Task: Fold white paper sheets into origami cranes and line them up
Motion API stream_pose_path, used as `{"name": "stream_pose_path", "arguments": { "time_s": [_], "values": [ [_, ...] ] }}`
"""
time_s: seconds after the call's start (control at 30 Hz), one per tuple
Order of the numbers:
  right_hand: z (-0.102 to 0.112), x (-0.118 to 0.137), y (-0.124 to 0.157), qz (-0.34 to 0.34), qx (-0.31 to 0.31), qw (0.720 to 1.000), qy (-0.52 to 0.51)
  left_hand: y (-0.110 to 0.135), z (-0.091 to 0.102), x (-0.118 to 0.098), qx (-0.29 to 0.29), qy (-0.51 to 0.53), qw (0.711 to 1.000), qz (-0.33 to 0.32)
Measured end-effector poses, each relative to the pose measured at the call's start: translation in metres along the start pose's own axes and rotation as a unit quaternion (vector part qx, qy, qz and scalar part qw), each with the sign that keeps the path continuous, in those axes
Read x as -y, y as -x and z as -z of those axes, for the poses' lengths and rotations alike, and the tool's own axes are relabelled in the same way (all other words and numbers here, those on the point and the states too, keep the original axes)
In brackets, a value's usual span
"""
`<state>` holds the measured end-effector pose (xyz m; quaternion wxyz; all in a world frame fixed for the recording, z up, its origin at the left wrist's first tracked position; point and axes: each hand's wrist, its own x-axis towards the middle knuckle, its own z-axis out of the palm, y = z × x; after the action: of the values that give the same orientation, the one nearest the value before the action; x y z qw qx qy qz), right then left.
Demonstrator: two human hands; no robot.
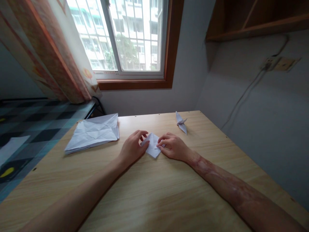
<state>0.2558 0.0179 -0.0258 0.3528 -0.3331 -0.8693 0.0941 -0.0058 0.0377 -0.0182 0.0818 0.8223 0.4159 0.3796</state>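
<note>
A small folded sheet of white paper (153,149) lies on the wooden table between my hands, one corner pointing toward me. My left hand (134,144) grips its left side, thumb on top and fingers curled at the far edge. On the right side, my right hand (173,146) pinches the paper with thumb and fingertips. Parts of both side edges are hidden by the fingers. Beyond my right hand sits a folded paper crane (181,123) with its wings spread.
A stack of creased white paper (94,132) rests at the table's (145,196) far left. Left of the table is a bed with a checked cover (48,119). A window (135,38) and wall stand behind; a cable (243,93) hangs along the right wall below a shelf (260,30).
</note>
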Motion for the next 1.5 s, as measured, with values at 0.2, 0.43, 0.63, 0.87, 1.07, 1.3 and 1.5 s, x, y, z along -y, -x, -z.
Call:
{"name": "stream_pose_path", "arguments": {
  "time_s": [0.2,0.43,0.63,0.87,1.07,1.3,1.5],
  "values": [
    [0.000,-0.001,0.000,-0.001,0.000,1.000,-0.008,0.001,0.004,-0.008,0.002,0.041,0.999,-0.019],
    [0.000,-0.002,0.001,-0.002,-0.003,1.000,-0.011,-0.001,0.004,-0.004,0.048,0.171,0.984,0.013],
    [-0.001,-0.002,0.001,-0.004,-0.008,1.000,-0.014,-0.001,0.004,-0.005,0.041,0.128,0.991,0.010],
    [-0.003,-0.005,0.002,0.003,-0.009,1.000,-0.014,-0.001,0.002,0.004,0.059,0.086,0.993,-0.047],
    [-0.002,-0.004,0.002,0.004,-0.005,1.000,-0.014,-0.002,0.001,0.004,0.093,-0.062,0.990,-0.084],
    [-0.002,-0.004,0.002,0.009,0.004,1.000,-0.012,-0.002,0.001,-0.003,0.157,-0.092,0.979,-0.087],
    [0.000,-0.002,0.001,0.007,0.012,1.000,-0.005,-0.001,0.000,-0.002,0.158,-0.093,0.980,-0.083]
  ]
}}
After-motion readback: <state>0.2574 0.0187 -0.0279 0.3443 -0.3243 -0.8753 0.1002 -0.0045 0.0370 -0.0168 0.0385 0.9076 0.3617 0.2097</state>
